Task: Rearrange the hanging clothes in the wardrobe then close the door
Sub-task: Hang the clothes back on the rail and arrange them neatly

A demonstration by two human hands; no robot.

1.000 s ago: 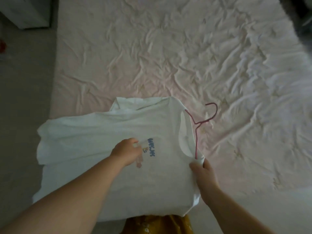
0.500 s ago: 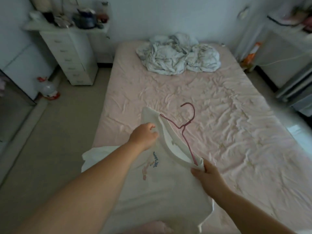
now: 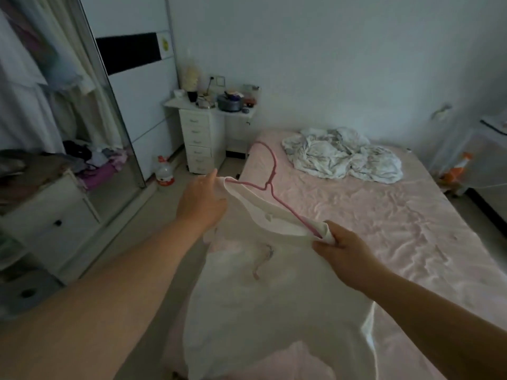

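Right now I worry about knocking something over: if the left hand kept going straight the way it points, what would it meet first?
Probably the white drawer unit; the left hand, holding the white shirt, points up and away toward it. Depth is unclear.

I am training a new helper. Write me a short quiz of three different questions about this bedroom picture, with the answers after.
1. True or false: the white T-shirt is lying flat on the bed.
2. Multiple choice: what colour is the hanger inside the shirt's neck? A) black B) pink C) green
3. Short answer: which hand pinches the shirt's shoulder together with the hanger's end?

Key
1. False. Both hands hold it up in front of the bed.
2. B.
3. The right hand; the left hand holds the other shoulder.
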